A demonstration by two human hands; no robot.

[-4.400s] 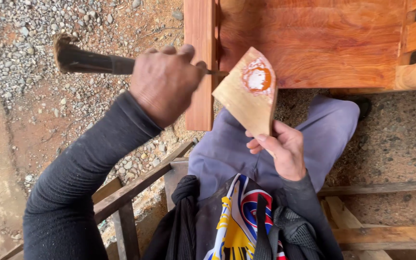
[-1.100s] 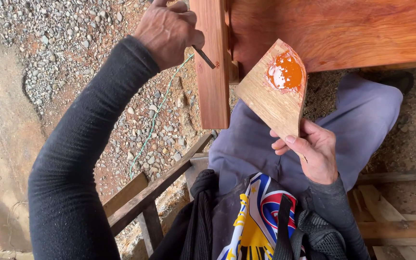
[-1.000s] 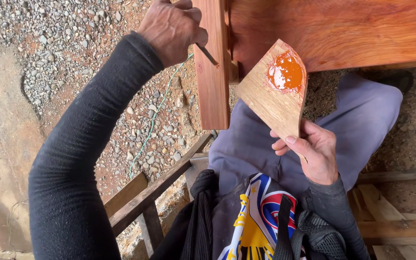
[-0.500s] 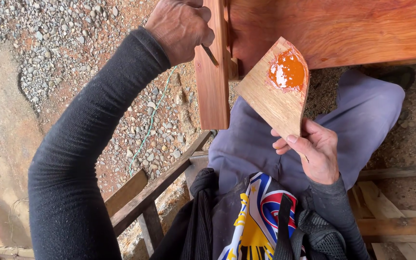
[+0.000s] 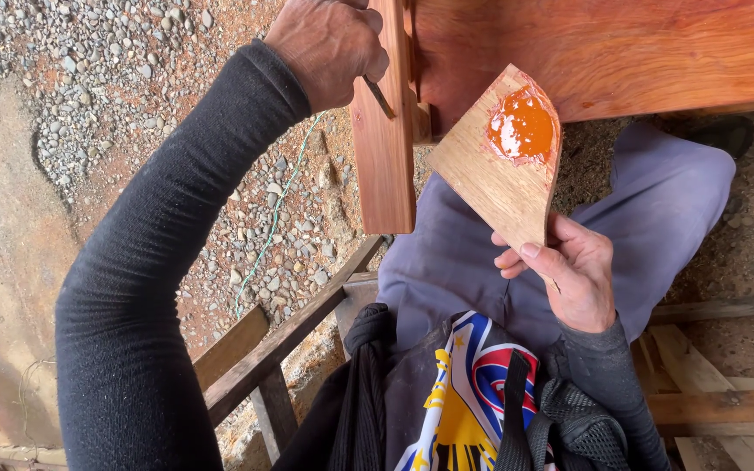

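While the person is sitting low over gravel ground (image 5: 133, 78), both hands are busy with wood. The left hand (image 5: 329, 48) is reaching up near the top of the picture, and its fingers (image 5: 368, 61) are curled tight around a thin dark tool (image 5: 380, 96). Only a short bit of the tool is poking out below the fingers, and it is touching the reddish wooden post (image 5: 384, 166) just beside them. How much of the tool is hidden inside the fist is not showing.

The right hand (image 5: 569, 279) is lower down, over the person's lap. Its fingers (image 5: 517, 257) are pinching the narrow bottom end of a flat wooden board (image 5: 495, 174). The board is tilting up and away from the fingers. Far from the fingers, at the wide top end, a blob of orange paste (image 5: 524, 126) is sitting on the board, with a little white patch in it.

Above the board, a big reddish wooden panel (image 5: 656, 52) is joining the post. Under the left arm's black sleeve (image 5: 159, 279), small grey stones and red dirt are covering the ground, and a thin green string (image 5: 263, 235) is lying across them. Grey trousers (image 5: 656, 209) are showing under the right hand. Rough wooden slats (image 5: 717, 392) are lying near the person's right side, and a dark plank (image 5: 281, 349) is running below the left arm.
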